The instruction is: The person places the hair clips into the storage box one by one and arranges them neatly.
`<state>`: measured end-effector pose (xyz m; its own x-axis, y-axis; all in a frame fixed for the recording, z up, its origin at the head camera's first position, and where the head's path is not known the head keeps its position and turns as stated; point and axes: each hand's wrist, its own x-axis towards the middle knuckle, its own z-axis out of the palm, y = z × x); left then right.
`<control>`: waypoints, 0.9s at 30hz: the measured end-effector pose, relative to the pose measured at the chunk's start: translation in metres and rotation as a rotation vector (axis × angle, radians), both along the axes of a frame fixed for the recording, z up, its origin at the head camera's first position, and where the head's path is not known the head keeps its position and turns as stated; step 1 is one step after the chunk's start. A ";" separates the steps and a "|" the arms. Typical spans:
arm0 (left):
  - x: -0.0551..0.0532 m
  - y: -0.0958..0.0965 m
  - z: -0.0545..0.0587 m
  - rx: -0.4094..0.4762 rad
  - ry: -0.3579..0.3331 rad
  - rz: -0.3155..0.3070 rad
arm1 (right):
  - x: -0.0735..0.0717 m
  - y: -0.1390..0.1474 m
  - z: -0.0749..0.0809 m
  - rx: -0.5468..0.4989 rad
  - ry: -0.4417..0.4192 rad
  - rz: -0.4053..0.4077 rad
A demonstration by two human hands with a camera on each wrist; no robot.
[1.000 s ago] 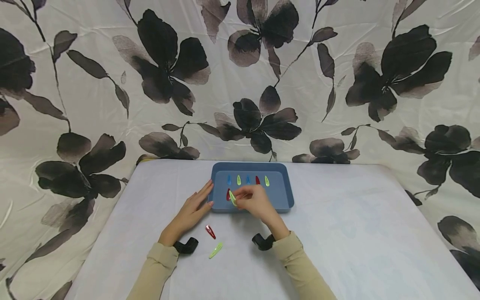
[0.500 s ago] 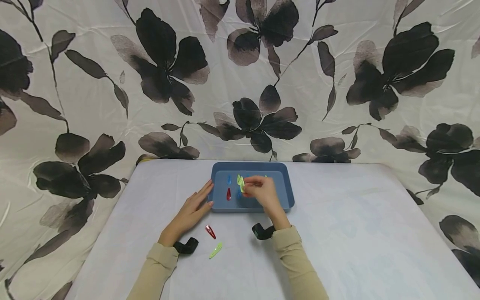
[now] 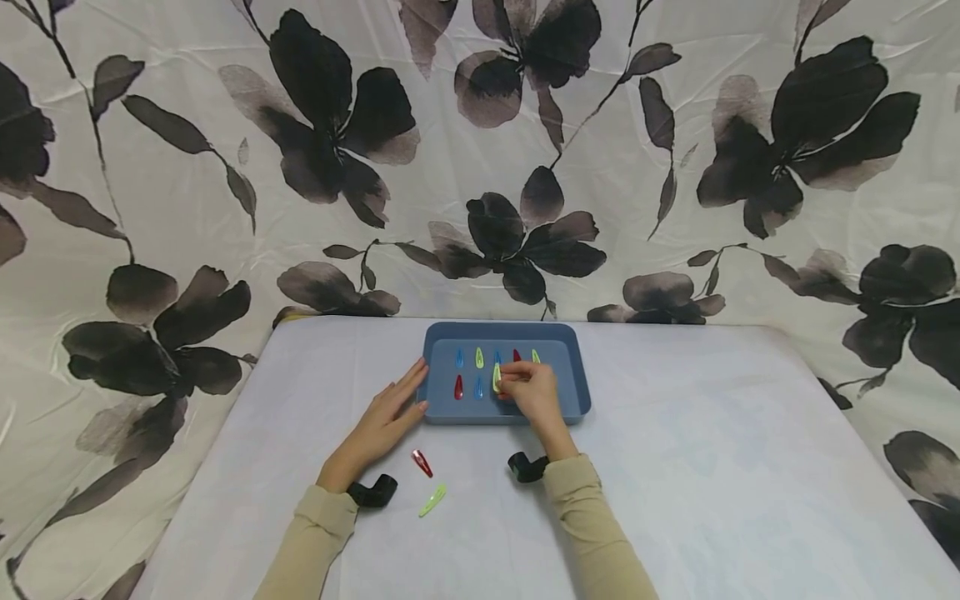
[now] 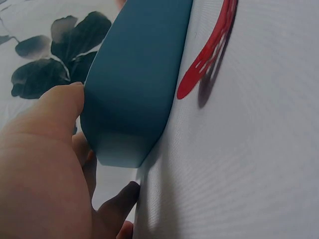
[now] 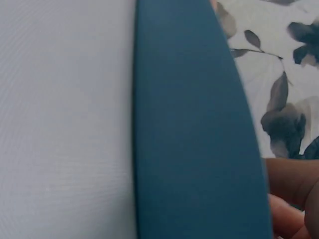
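My right hand [image 3: 531, 392] pinches a yellow-green snap hair clip [image 3: 497, 378] over the blue tray [image 3: 581, 404], just below the tray's back row of clips. That row holds a blue clip [image 3: 460, 358], a green clip [image 3: 479, 358], another blue one, a red clip [image 3: 517, 355] and a further green one, partly covered by the hand. In front of it lie a red clip [image 3: 458, 387] and a blue clip [image 3: 478, 387]. My left hand [image 3: 382, 425] rests against the tray's left side, fingers extended; in the left wrist view its thumb [image 4: 70, 102] touches the rim.
On the white table [image 3: 712, 467], in front of the tray, lie a loose red hair clip [image 3: 422, 463] and a loose green hair clip [image 3: 432, 501]. A floral cloth [image 3: 510, 150] hangs behind the table. Both wrists carry black cameras.
My right hand has carried the green hair clip rightward across the tray, first up to the back row, then slightly down. The left hand has stayed at the tray's side.
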<state>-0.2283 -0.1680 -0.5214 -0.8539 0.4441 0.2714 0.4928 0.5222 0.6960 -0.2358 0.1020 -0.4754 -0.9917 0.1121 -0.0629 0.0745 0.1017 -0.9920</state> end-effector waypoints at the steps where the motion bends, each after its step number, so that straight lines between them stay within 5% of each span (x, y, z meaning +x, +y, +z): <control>1: 0.000 0.000 0.000 0.001 0.001 0.002 | 0.000 0.000 0.000 0.016 -0.001 -0.006; 12: 0.001 0.002 0.002 -0.009 -0.013 0.007 | -0.003 -0.006 -0.005 0.254 -0.045 -0.068; 27: 0.001 0.001 0.002 -0.002 -0.007 0.006 | 0.000 -0.009 -0.003 0.371 -0.041 -0.062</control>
